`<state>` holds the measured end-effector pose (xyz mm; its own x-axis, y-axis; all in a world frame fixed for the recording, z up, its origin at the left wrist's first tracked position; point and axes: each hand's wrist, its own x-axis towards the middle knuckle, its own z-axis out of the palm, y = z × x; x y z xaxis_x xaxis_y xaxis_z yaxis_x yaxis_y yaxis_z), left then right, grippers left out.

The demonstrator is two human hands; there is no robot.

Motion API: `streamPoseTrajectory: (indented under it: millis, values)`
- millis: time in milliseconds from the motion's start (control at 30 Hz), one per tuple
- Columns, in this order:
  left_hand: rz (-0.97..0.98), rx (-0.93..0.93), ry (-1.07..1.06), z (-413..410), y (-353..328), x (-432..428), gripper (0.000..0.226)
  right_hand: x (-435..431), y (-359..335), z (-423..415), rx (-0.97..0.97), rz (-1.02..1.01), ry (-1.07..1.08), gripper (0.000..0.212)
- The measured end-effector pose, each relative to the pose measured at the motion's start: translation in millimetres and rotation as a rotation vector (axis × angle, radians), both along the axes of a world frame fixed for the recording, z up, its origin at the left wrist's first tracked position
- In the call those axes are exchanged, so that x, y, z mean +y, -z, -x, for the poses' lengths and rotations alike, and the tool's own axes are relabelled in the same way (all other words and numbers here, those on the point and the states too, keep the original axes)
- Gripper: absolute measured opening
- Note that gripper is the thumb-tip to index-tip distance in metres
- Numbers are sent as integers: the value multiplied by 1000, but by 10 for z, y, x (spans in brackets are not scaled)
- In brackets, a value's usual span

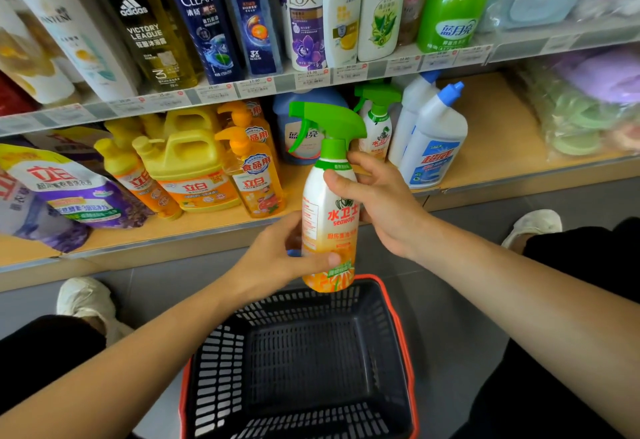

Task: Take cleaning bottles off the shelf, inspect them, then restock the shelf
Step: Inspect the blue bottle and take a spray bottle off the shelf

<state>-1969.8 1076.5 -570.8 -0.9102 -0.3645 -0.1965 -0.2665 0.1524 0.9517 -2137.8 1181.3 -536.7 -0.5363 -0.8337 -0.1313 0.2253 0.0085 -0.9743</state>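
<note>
I hold a white and orange spray bottle (329, 220) with a green trigger head upright in front of the lower shelf (485, 133), above the basket. My left hand (277, 258) grips its lower body, thumb across the front. My right hand (377, 199) wraps the upper body just below the neck. A second, matching spray bottle (377, 127) stands on the lower shelf behind it. Two white toilet-cleaner bottles with blue caps (433, 140) stand to its right.
A dark shopping basket (398, 334) with a red rim sits on the grey floor between my knees. Yellow and orange dish-soap bottles (194, 168) and detergent pouches (62, 192) fill the lower shelf's left. Shampoo bottles (304, 12) line the upper shelf. Bagged sponges (588, 109) sit right.
</note>
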Motion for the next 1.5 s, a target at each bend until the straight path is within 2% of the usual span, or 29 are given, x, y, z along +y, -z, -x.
streamPoseTrajectory:
  millis: [67,133,233,333,500,633,733,800,933,1067,1133,1200,1300,1367,1433,1500]
  values:
    - [-46,31,-50,42,22,70,62,-10,0,-38,-16,-10,35,31]
    - [5,36,-133,77,25,109,65,-38,-6,-79,-40,-5,115,30]
    - [278,-17,-265,104,8,183,77,-98,-40,-117,-31,-2,312,14]
    - [513,-59,-323,119,3,260,79,-137,-29,-92,14,-62,461,21]
    - [552,-43,-311,133,-25,282,70,-128,-21,-59,-72,-67,441,30]
    - [480,-37,-266,121,-73,229,64,-117,-9,22,-247,-106,358,10]
    - [318,-25,-225,112,-95,212,59,-114,-2,86,-352,-148,347,34]
    - [195,-6,-206,106,-102,204,55,-112,-15,117,-347,-154,315,40]
    - [-16,-3,-231,103,-114,138,47,-78,-15,125,-271,-148,203,24]
    - [-200,17,-328,96,-150,74,52,12,4,59,-132,-150,-7,15]
    - [-232,27,-356,84,-187,24,52,84,42,3,-96,-169,-124,27]
    - [-244,25,-354,66,-215,-46,45,141,106,-51,-86,-184,-214,53]
    - [-254,55,-316,50,-221,-138,27,196,147,-101,-103,-137,-212,77]
    - [-245,122,-271,48,-219,-168,39,221,142,-108,-102,-60,-162,81]
    - [-273,218,-244,42,-223,-183,56,227,133,-97,-69,9,-128,69]
    - [-247,301,-189,50,-238,-185,62,218,120,-61,-51,15,-99,55]
